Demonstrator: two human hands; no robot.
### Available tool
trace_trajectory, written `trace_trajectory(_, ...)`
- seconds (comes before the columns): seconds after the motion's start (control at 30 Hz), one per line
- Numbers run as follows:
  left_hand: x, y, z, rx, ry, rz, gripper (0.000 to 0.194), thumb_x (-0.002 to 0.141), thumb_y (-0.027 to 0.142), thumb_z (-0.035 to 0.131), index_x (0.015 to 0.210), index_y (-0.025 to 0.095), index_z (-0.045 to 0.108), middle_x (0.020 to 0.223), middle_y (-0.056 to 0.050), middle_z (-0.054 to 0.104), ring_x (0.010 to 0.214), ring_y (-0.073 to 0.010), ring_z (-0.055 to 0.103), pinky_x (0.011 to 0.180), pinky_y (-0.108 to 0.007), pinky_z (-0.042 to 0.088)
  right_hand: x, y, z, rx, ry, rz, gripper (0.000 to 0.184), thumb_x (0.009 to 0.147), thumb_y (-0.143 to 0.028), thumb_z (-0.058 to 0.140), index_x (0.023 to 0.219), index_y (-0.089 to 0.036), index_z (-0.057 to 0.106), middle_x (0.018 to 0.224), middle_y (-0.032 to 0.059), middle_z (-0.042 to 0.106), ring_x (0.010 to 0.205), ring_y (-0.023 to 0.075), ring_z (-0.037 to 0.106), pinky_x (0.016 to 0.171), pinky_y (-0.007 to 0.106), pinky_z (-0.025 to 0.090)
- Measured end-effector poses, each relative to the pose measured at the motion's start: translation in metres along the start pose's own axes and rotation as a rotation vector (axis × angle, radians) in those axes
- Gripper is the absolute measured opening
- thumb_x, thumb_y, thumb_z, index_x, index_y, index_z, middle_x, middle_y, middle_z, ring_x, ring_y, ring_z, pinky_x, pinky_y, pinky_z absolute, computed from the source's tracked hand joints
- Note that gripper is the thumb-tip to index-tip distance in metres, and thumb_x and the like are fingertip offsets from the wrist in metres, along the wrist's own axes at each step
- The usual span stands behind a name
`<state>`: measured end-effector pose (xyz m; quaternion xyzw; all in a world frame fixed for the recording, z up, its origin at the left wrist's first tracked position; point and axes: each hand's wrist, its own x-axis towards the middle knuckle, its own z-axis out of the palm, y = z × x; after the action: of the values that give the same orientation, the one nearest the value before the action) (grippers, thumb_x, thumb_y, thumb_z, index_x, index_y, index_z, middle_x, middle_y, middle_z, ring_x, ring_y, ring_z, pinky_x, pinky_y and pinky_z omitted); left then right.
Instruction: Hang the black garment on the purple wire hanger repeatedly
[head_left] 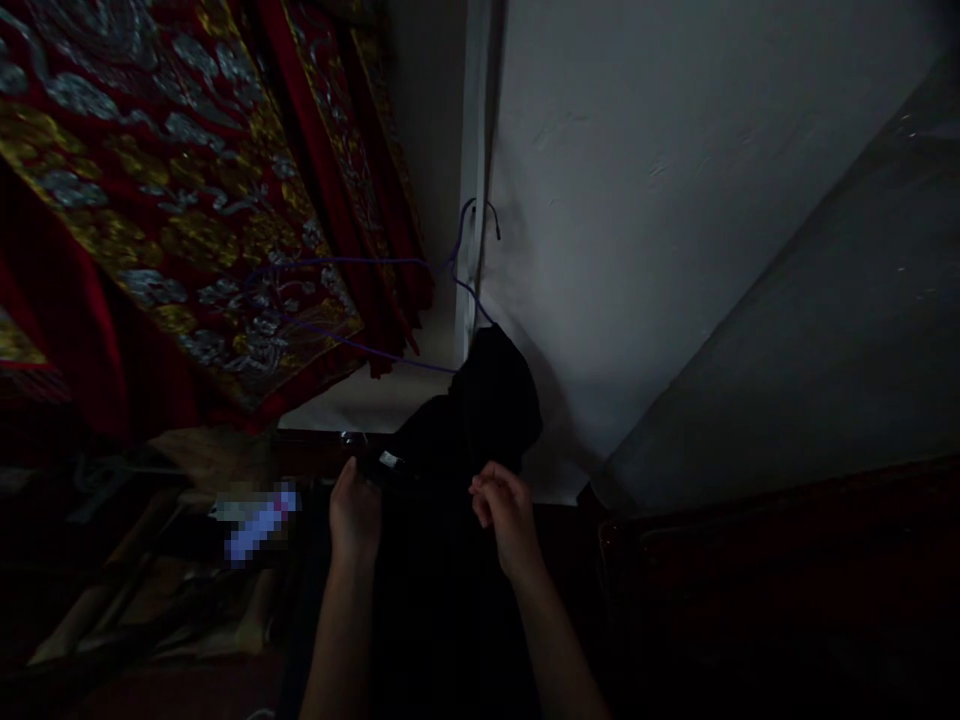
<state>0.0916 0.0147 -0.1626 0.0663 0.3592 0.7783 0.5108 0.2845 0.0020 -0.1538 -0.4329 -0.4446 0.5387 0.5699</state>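
A black garment (495, 400) hangs from one arm of a purple wire hanger (375, 262); its exact kind is lost in the dark. The hanger's hook catches at a thin white strip on the wall, and its other arm is bare. My left hand (354, 512) is closed on the garment's left part, close to a small white label (390, 459). With fingers curled together, my right hand (506, 512) grips the garment lower down on its right side. The cloth between my hands blends into the shadow.
Red cloth with gold and silver embroidery (187, 200) hangs at the upper left. A white vertical strip (476, 120) runs up the pale wall (637, 200). At lower left stands what looks like a wooden chair (142, 600), with a blurred bluish item (259, 525) near it.
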Motion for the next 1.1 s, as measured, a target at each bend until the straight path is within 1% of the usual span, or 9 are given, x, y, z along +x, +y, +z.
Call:
trace_trajectory(0.23,-0.057,0.000,0.041,0.193,-0.449,0.123,0.027,0.081,0.044,0.080,0.087,0.019,0.070,0.095,-0.003,0.071,0.091,-0.0181,0.066,0.086,-0.029,0.051,-0.009,-0.002,-0.008,-0.195,0.197,-0.209,0.030,0.089,-0.052,0.060,0.083,-0.022,0.059,0.078,0.0002,0.058,0.075,0.0172,0.055,0.071,0.029,0.046)
trace_trajectory(0.43,-0.093,-0.007,0.060,0.721,-0.613,0.452,0.018,0.094,0.038,0.068,0.090,0.021,0.071,0.107,-0.007,0.068,0.107,-0.0226,0.063,0.098,-0.033,0.046,-0.029,-0.021,0.008,-0.120,-0.251,-0.176,0.050,0.093,-0.056,0.059,0.134,-0.026,0.060,0.138,0.0083,0.063,0.134,0.0265,0.053,0.113,0.041,0.041)
trace_trajectory(0.53,-0.081,0.000,0.059,0.771,-0.621,0.557,0.026,0.100,0.044,0.056,0.107,0.023,0.070,0.125,-0.009,0.065,0.123,-0.0256,0.058,0.109,-0.038,0.041,-0.021,-0.039,0.002,-0.200,-0.376,-0.113,0.049,0.084,-0.044,0.071,0.130,-0.026,0.066,0.130,0.0065,0.069,0.126,0.0283,0.061,0.108,0.044,0.047)
trace_trajectory(0.63,-0.061,0.009,0.050,0.819,-0.811,0.423,0.052,0.105,0.055,0.034,0.142,0.025,0.054,0.136,-0.012,0.063,0.130,-0.0275,0.056,0.113,-0.043,0.039,0.003,-0.068,-0.012,-0.375,-0.521,-0.178,0.028,0.075,-0.024,0.069,0.102,-0.023,0.077,0.097,0.0035,0.077,0.095,0.0262,0.071,0.088,0.039,0.056)
trace_trajectory(0.7,-0.050,0.015,0.045,0.965,-0.956,0.303,0.059,0.104,0.060,0.031,0.143,0.022,0.054,0.130,-0.012,0.068,0.124,-0.0288,0.060,0.110,-0.043,0.043,0.024,-0.093,-0.021,-0.459,-0.578,-0.301,0.022,0.072,-0.016,0.061,0.086,-0.021,0.077,0.082,0.0018,0.075,0.081,0.0232,0.070,0.077,0.034,0.056)
trace_trajectory(0.77,-0.041,0.021,0.043,1.170,-1.039,0.236,0.055,0.101,0.060,0.041,0.129,0.020,0.066,0.122,-0.010,0.072,0.114,-0.0293,0.064,0.104,-0.041,0.048,0.047,-0.117,-0.026,-0.471,-0.525,-0.466,0.022,0.071,-0.013,0.056,0.079,-0.021,0.075,0.077,0.0009,0.073,0.076,0.0202,0.069,0.075,0.031,0.054)
trace_trajectory(0.9,-0.033,0.040,0.050,1.365,-1.087,0.189,0.042,0.097,0.054,0.056,0.105,0.017,0.074,0.104,-0.006,0.076,0.092,-0.0250,0.069,0.086,-0.034,0.054,0.099,-0.139,-0.025,-0.364,-0.133,-0.750,0.031,0.073,-0.012,0.051,0.092,-0.023,0.073,0.091,0.0016,0.074,0.086,0.0182,0.068,0.084,0.031,0.052)
trace_trajectory(1.0,-0.033,0.054,0.058,1.348,-1.063,0.250,0.037,0.097,0.050,0.058,0.097,0.015,0.073,0.095,-0.003,0.075,0.087,-0.0218,0.069,0.079,-0.029,0.053,0.134,-0.125,-0.018,-0.358,-0.041,-0.712,0.030,0.077,-0.021,0.057,0.104,-0.023,0.072,0.104,0.0048,0.072,0.096,0.0207,0.067,0.085,0.033,0.051)
trace_trajectory(1.1,-0.037,0.063,0.065,1.327,-1.087,0.293,0.034,0.098,0.046,0.058,0.096,0.016,0.073,0.093,-0.002,0.075,0.085,-0.0203,0.068,0.078,-0.027,0.053,0.156,-0.098,-0.012,-0.385,-0.093,-0.522,0.024,0.080,-0.032,0.056,0.093,-0.019,0.072,0.091,0.0051,0.072,0.090,0.0221,0.066,0.080,0.033,0.051)
